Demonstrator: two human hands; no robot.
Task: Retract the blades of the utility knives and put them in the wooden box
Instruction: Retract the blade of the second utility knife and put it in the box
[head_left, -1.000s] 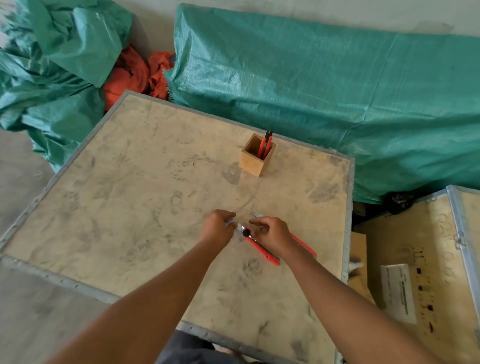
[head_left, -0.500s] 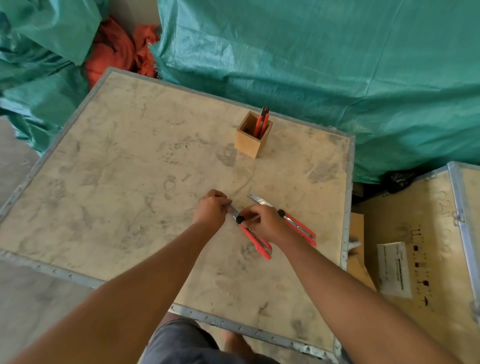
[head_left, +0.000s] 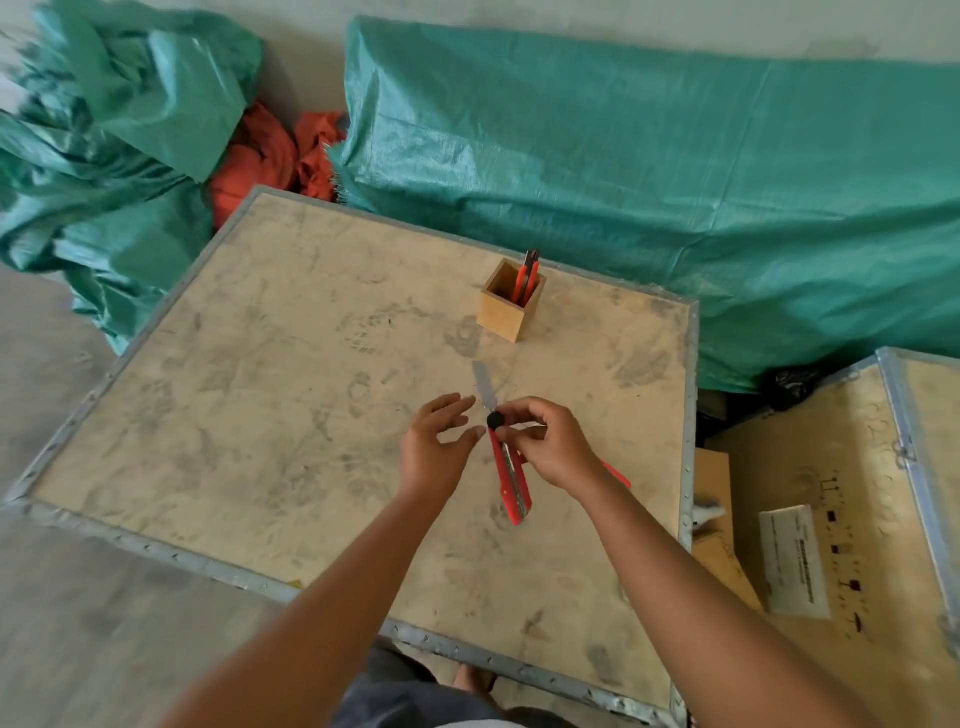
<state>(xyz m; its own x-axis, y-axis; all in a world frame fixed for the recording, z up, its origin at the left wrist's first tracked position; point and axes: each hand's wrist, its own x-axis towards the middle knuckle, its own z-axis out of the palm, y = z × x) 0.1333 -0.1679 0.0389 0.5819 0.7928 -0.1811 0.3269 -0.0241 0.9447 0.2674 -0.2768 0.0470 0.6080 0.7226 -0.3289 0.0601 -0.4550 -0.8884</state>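
One red utility knife hangs over the near worktop, pinched at its black lock wheel by the right hand; its bare blade juts far, beside the spread, empty left hand. A slip could cut those fingers. Retracted knives stand in the far wooden box.
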